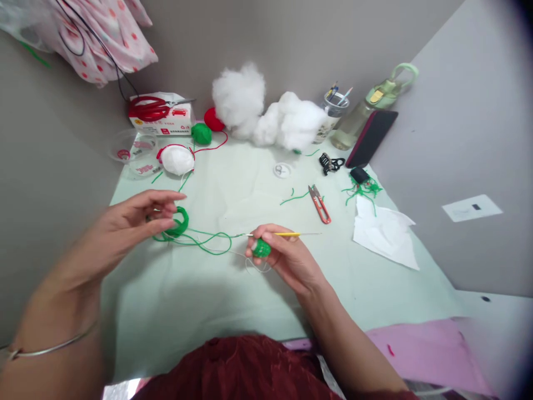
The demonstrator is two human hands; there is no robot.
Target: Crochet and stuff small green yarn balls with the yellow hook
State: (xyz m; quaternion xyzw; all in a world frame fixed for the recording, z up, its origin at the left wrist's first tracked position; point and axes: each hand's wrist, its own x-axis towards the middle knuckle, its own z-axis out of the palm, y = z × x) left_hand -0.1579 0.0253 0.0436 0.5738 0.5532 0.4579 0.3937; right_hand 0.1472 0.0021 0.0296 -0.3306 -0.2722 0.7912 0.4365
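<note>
And here the small green-and-white crocheted piece (pixel 261 248) is pinched by the fingers of the right hand (pixel 287 253), above the near middle of the table, with the slim yellow-handled metal crochet hook (pixel 288 234) gripped in the same grasp — its tip turned leftward, met by a green strand. Over to the left hand (pixel 129 222): thumb and forefinger are parted, beside the loose coil of bright green yarn (pixel 185 221), though whether a strand is caught among the curled fingers cannot be told from this angle. Good handling here would seem to call for the piece to be held lightly, the strand to be fed evenly, and the slack loops to be kept untangled from the fine white thread (pixel 258 270).

The pale green tabletop (pixel 250 189) is edged by plain grey walls. Fluffy white stuffing (pixel 239 100) is heaped at the back, and to its left a round green yarn ball (pixel 201 133) is set near a red one (pixel 214 119). Red-handled steel scissors (pixel 150 108) are laid across a white printed tissue box (pixel 166 126). On the right, orange-handled thread snips (pixel 320 206) are left within reach — beyond them, a dark flat phone (pixel 371 139) is propped at a tilt, and a torn white paper sheet (pixel 385 239) is spread nearer.
</note>
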